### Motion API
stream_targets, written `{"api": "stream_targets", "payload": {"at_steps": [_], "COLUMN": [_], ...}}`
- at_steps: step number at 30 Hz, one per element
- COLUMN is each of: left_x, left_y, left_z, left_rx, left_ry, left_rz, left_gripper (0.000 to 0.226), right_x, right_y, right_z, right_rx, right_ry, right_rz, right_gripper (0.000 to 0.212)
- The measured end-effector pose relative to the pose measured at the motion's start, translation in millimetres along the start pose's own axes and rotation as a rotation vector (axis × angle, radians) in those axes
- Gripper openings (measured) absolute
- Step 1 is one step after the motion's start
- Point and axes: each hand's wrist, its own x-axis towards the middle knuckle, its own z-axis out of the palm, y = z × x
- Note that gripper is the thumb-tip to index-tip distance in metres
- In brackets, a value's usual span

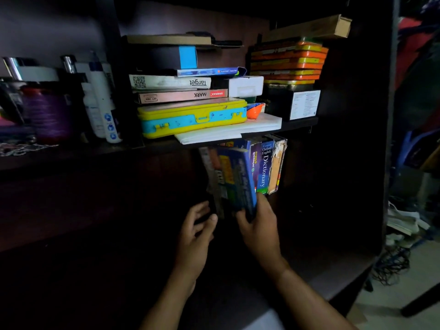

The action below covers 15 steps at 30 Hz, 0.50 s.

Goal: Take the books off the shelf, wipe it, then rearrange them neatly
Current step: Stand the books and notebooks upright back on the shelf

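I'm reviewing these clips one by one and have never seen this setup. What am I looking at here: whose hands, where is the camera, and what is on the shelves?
There is no machine here: a person works with two bare hands, filmed by one wide-angle camera worn on the head, looking forward and down into a dark cupboard.

The right hand grips the bottom of a blue book, which tilts out from a row of upright books on the lower shelf. Beside it stands an Oxford English Dictionary. The left hand is next to the books with its fingers loosely curled; whether it touches anything is too dark to tell.

On the upper shelf lie a yellow and blue case, stacked boxes above it, white papers under it, and orange and yellow tins at the right. White bottles stand at the left.
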Motion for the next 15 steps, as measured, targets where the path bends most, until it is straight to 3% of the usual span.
{"api": "stream_targets", "payload": {"at_steps": [4, 10, 15], "left_x": [-3.5, -5.5, -3.6], "left_y": [-5.2, -3.6, -7.7], "left_z": [-1.3, -0.5, 0.4], "left_rx": [0.126, 0.175, 0.185], "left_ry": [-0.108, -0.148, -0.154], "left_rz": [-0.052, -0.068, -0.066], "left_gripper": [0.026, 0.018, 0.017], "right_x": [3.6, 2.9, 5.8], "right_y": [6.2, 6.8, 1.8], "right_z": [-2.1, -1.5, -3.8], "right_rx": [0.089, -0.105, -0.177], "right_ry": [0.000, -0.045, -0.051], "right_rz": [0.122, 0.201, 0.265], "right_gripper": [0.037, 0.043, 0.035]}}
